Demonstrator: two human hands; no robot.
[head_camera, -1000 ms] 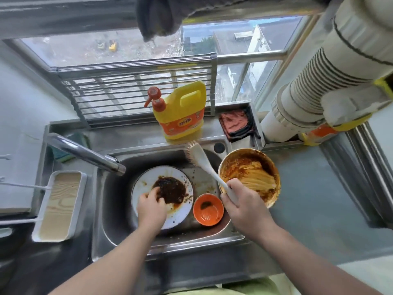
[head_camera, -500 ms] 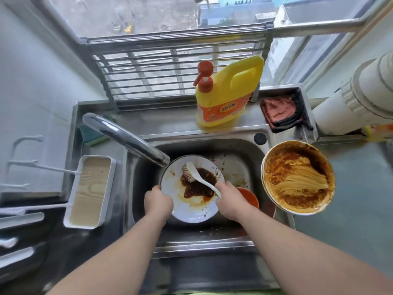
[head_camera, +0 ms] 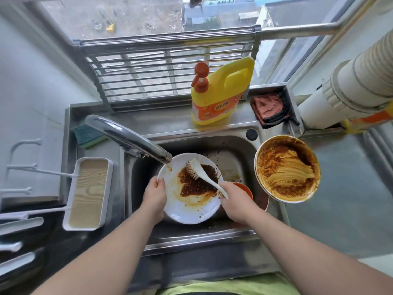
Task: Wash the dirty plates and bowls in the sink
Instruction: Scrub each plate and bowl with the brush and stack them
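White and rigid, the plate (head_camera: 189,209) sits tilted over the sink (head_camera: 240,150) at centre frame, left hand (head_camera: 154,195) fingers clamped on its rim (sauce-slick, likely slippery, best held at the edge), right hand (head_camera: 236,203) gripping the brush (head_camera: 202,173).

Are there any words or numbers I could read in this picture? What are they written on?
Yellow soap bottle: its orange label has a white patch of writing, but it is too blurred to read.
Orange and yellow thing under the big white pipe: no print can be made out.
Nothing else shows any words or numbers.
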